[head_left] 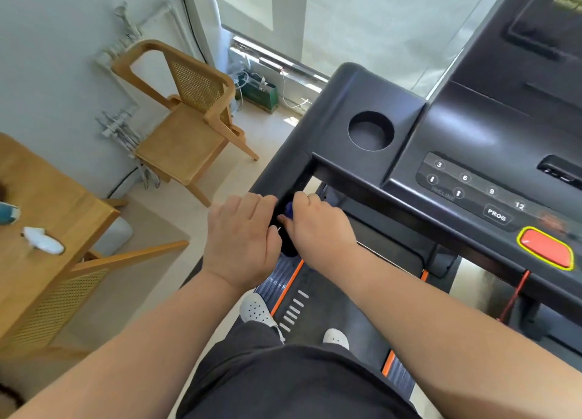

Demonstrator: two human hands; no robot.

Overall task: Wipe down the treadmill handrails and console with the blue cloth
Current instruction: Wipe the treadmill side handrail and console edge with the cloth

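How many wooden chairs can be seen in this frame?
2. One chair stands whole against the wall, left of the treadmill. A second chair is only partly visible, tucked at the wooden table on the left. Others may sit out of frame.

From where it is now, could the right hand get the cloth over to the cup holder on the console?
Probably yes. The right hand, closed on the blue cloth at the left handrail, sits just below the cup holder, and the dark console top between them shows nothing in the way.
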